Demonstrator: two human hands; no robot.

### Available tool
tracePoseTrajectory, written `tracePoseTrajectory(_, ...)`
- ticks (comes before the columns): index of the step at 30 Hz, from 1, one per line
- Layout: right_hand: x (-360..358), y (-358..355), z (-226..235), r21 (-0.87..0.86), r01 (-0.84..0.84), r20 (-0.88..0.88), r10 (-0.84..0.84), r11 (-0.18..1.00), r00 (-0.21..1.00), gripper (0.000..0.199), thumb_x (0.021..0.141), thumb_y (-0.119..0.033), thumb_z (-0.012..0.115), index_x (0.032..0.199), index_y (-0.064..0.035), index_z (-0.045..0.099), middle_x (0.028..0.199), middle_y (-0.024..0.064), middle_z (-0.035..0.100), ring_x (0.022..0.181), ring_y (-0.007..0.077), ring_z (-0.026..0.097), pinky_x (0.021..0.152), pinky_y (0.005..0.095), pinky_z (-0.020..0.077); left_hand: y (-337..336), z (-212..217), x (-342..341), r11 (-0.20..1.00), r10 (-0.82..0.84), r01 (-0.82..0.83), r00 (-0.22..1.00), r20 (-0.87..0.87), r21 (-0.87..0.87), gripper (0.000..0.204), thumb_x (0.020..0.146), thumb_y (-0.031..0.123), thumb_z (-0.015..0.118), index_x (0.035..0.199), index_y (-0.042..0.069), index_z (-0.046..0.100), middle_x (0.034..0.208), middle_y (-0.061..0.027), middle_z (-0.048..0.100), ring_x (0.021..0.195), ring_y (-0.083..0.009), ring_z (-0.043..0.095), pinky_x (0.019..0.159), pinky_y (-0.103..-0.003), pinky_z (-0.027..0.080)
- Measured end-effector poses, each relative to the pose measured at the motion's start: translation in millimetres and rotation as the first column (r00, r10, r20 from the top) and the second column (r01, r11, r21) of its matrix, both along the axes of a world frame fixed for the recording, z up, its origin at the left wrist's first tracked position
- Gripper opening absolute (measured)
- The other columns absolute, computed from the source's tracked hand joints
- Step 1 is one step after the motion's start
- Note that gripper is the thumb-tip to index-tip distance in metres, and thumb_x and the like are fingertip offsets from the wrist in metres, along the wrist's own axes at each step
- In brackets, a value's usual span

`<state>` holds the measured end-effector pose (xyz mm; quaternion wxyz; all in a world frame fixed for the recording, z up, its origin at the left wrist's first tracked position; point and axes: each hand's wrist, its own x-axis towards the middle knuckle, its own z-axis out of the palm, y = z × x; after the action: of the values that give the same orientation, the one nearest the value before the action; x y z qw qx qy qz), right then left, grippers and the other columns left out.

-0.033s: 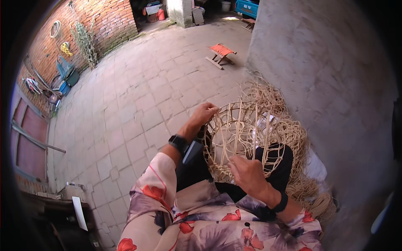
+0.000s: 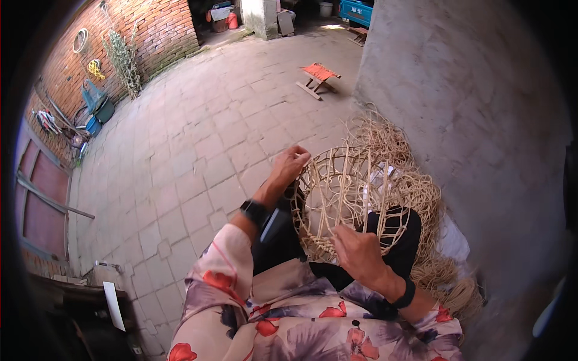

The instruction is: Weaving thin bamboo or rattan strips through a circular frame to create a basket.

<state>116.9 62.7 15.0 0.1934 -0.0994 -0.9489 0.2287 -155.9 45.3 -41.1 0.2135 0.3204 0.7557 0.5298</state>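
Note:
On my lap rests a round open-work basket, a frame of thin ribs with tan cord strung across it in loose rows. My left hand is at the far left of its rim, thumb and fingers pinched together; what lies between them is too small to make out. Over the near side, my right hand is closed with its fingertips pressed together beside the cord strands. Whatever it grips is hidden by the fingers. A braided-looking edge shows just left of the right hand.
A large heap of loose tan cord lies to the right, with white sheeting under it, along a grey wall. A folding stool with an orange seat stands farther off on the paving. A red door is at left.
My left hand has shifted slightly up and to the left, away from the basket rim. The right hand has barely moved, and the basket stays in place.

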Motion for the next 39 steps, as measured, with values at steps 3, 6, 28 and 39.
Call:
tracePoseTrajectory(3, 9, -1, 8, -0.041, 0.018, -0.098, -0.022, 0.999, 0.995, 0.007, 0.084, -0.009, 0.063, 0.086, -0.0052, 0.057, 0.072, 0.0138, 0.060, 0.061, 0.0338, 0.061, 0.053, 0.0426, 0.0460, -49, 20, 32, 0.978, 0.150, -0.108, 0.958, -0.245, 0.177, 0.025, 0.093, 0.030, 0.060, 0.097, 0.006, 0.065, 0.075, 0.0032, 0.059, 0.064, -0.0065, 0.052, 0.055, -0.022, 0.039)
tracePoseTrajectory(6, 0, 0, 15, 0.058, -0.043, -0.098, 0.048, 0.997, 0.994, 0.015, 0.079, -0.005, 0.067, 0.093, -0.0047, 0.063, 0.070, 0.0118, 0.059, 0.062, 0.0309, 0.062, 0.052, 0.0396, 0.0470, -111, 21, 87, 0.995, -0.072, 0.058, 0.984, 0.162, 0.086, 0.023, 0.091, 0.021, 0.061, 0.087, -0.001, 0.066, 0.071, -0.0003, 0.059, 0.069, -0.0080, 0.053, 0.061, -0.028, 0.045)
tracePoseTrajectory(28, -53, 41, 11, 0.022, -0.433, 0.333, 0.402, 0.901, 0.853, 0.020, 0.078, -0.012, 0.056, 0.091, -0.0121, 0.070, 0.072, 0.0161, 0.064, 0.071, 0.0360, 0.065, 0.062, 0.0451, 0.0504, -124, -2, 155, 0.973, -0.156, -0.133, 0.207, 0.966, 0.186, 0.014, 0.102, 0.021, 0.047, 0.107, 0.012, 0.056, 0.070, 0.0050, 0.050, 0.053, -0.0045, 0.036, 0.054, -0.021, 0.035)
tracePoseTrajectory(39, -56, 47, 9, -0.056, -0.411, 0.412, 0.396, 0.910, 0.820, 0.023, 0.077, -0.015, 0.056, 0.094, -0.0130, 0.072, 0.075, 0.0164, 0.066, 0.073, 0.0362, 0.066, 0.065, 0.0458, 0.0508, -121, -7, 153, 0.975, -0.176, -0.109, 0.161, 0.971, 0.195, 0.012, 0.101, 0.024, 0.050, 0.100, 0.013, 0.057, 0.065, 0.0061, 0.047, 0.048, -0.0040, 0.029, 0.050, -0.022, 0.032)
